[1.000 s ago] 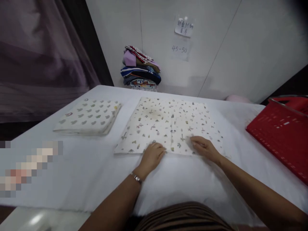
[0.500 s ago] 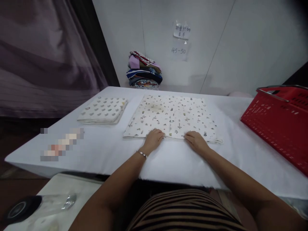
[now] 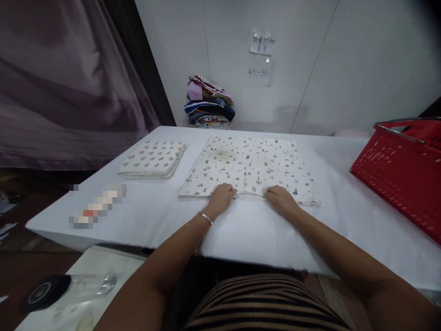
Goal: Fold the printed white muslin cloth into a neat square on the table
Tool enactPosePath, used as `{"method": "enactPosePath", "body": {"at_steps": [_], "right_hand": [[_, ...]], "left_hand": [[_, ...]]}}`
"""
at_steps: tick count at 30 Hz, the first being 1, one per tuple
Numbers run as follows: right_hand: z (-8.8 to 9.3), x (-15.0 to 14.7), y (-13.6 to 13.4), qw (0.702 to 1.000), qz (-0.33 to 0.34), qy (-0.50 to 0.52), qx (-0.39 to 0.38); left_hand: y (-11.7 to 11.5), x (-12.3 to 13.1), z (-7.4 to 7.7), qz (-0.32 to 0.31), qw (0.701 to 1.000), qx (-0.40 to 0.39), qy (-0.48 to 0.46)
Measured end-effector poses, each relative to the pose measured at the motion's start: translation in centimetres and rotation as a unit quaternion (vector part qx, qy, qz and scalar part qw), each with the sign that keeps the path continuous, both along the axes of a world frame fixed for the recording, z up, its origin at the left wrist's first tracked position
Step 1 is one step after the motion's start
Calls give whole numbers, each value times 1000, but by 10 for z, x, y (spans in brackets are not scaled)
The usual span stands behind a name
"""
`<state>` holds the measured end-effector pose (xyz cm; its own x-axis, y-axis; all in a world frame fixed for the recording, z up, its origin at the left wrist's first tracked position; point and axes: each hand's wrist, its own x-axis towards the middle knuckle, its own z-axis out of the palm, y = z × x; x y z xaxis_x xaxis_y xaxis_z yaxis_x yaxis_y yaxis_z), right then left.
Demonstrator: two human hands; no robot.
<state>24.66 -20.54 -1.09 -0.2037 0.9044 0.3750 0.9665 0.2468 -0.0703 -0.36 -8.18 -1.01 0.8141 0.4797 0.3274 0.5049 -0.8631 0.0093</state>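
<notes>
Now: left hand (image 3: 220,196) and right hand (image 3: 280,200) on the near hem of the printed cloth (image 3: 246,161).
Fingers curled over the hem, pinching or just pressing unclear. Cloth lies flat mid-surface (image 3: 241,230); looks thin, soft and floppy, so best gripped at the hem corners. Folded cloth (image 3: 151,158) left, red basket (image 3: 403,179) right.

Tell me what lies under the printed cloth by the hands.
The printed cloth lies flat on the white table cover, which shows all around it. Its near edge, between left hand and right hand, shows folded layers. Anything beneath its middle is hidden.
</notes>
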Motion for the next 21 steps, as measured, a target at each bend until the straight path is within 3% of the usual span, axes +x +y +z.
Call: {"method": "enactPosePath", "body": {"at_steps": [6,13,21], "right_hand": [[-11,0,-7,1000,8,-17,-9],[-7,-3,-7,1000,9,-18,-8],[-2,-2,-10,999,27,2,-22]], "left_hand": [[-4,-7,-7,-15,999,27,12],[0,-2,-5,14,998,56,3],[-1,-2,-2,5,998,46,32]]}}
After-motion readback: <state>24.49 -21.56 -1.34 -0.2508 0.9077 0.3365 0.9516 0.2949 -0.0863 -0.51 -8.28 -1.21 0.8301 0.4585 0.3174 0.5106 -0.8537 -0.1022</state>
